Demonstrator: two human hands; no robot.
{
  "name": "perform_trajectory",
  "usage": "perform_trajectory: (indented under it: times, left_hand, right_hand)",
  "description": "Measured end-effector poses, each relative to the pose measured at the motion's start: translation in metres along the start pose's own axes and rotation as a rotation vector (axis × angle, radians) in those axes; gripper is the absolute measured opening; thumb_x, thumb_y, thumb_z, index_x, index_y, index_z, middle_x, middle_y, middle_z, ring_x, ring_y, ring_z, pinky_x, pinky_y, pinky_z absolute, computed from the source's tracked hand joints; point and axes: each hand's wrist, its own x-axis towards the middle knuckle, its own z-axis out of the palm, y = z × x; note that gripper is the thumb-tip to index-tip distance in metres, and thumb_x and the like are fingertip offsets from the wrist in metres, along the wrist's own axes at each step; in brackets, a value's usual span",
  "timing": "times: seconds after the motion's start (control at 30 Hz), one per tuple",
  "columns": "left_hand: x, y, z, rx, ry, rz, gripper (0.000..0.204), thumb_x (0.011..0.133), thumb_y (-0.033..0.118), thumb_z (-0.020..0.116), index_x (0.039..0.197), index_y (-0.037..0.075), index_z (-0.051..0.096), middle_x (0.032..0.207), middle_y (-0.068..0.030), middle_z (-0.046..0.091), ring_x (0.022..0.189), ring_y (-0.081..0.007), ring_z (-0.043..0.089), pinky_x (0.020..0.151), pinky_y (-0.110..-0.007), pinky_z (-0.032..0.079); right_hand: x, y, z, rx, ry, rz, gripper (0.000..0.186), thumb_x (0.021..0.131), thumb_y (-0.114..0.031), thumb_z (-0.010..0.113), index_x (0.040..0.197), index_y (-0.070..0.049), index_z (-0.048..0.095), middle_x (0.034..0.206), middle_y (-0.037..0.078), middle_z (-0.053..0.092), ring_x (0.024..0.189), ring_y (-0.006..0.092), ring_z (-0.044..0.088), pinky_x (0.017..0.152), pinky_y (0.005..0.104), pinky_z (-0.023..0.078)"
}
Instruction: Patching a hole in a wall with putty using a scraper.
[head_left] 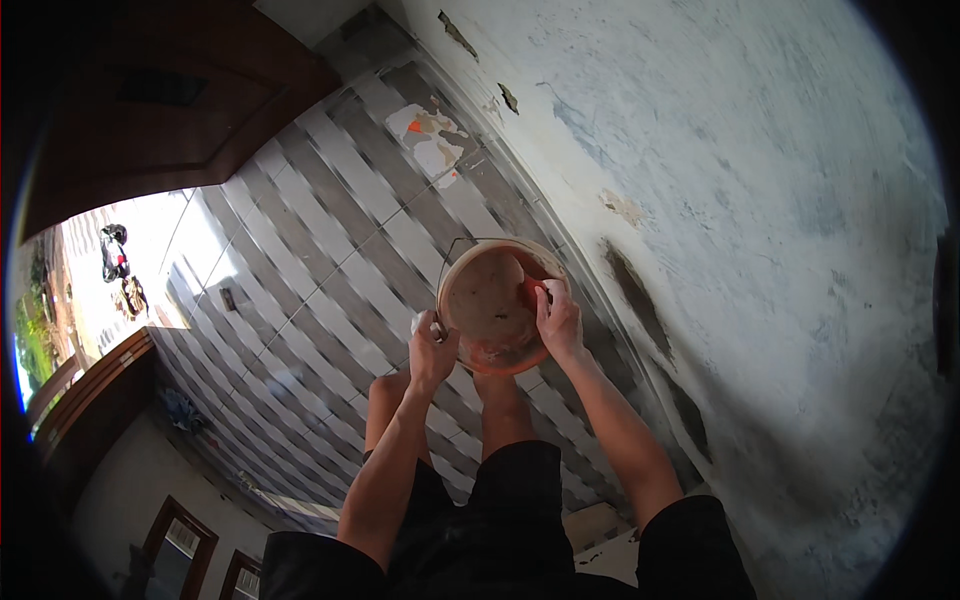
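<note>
Daylight glares through the doorway (pixel 130 265) on the left, washing the nearby floor (pixel 330 275) white; the far-left door (pixel 150 130) sinks into gloom. Soft shadow dims the right wall (pixel 760 200) low down. Edges curve toward a black rim.

Here I'm looking steeply down from head height, fisheye wide, close above the bucket (pixel 510 358), wall (pixel 720 220) right, floor (pixel 330 250) stretching far left.

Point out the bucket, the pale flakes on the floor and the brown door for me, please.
Bucket (pixel 495 356), head view: inner wall, near side.
Pale flakes (pixel 437 156), head view: a lower white piece.
Brown door (pixel 225 110), head view: its panel.
</note>
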Motion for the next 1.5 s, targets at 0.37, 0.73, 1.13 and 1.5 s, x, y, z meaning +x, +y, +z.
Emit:
perform_trajectory:
  times: [0.37,0.73,1.13,1.5]
  left_hand:
    - [0.124,0.062,-0.071,0.079,-0.081,0.035,0.026,0.078,0.018,0.061,0.099,0.004,0.054,0.073,-0.0189,0.065,0.071,-0.0380,0.065,0.064,-0.042,0.050]
    - [0.223,0.077,-0.105,0.143,-0.108,0.162,0.028,0.077,0.019,0.062,0.102,0.007,0.058,0.076,-0.0205,0.065,0.078,-0.0430,0.064,0.067,-0.048,0.050]
    - [0.353,0.018,-0.034,0.153,-0.145,0.088,0.032,0.077,0.018,0.060,0.107,0.009,0.058,0.085,-0.0212,0.066,0.084,-0.0427,0.063,0.074,-0.049,0.050]
    - [0.422,0.002,-0.009,0.193,-0.177,0.083,0.039,0.078,0.018,0.055,0.117,0.014,0.057,0.095,-0.0239,0.066,0.092,-0.0436,0.062,0.082,-0.050,0.049]
  right_hand:
    - [0.100,-0.049,0.079,-0.169,-0.258,0.235,0.009,0.091,-0.007,0.049,0.100,-0.005,0.047,0.093,0.023,0.064,0.094,0.0440,0.060,0.076,0.0540,0.045]
    - [0.163,-0.066,0.144,-0.129,-0.026,0.105,0.013,0.089,-0.009,0.054,0.099,-0.005,0.046,0.080,0.024,0.062,0.083,0.0473,0.060,0.070,0.0520,0.045]
    - [0.227,0.039,0.233,-0.126,0.004,0.070,0.015,0.084,-0.008,0.057,0.094,-0.003,0.046,0.080,0.023,0.058,0.082,0.0454,0.058,0.070,0.0485,0.044]
    - [0.246,0.099,0.298,-0.179,-0.083,0.172,0.012,0.088,-0.006,0.058,0.092,-0.003,0.047,0.078,0.014,0.060,0.076,0.0309,0.062,0.066,0.0419,0.047]
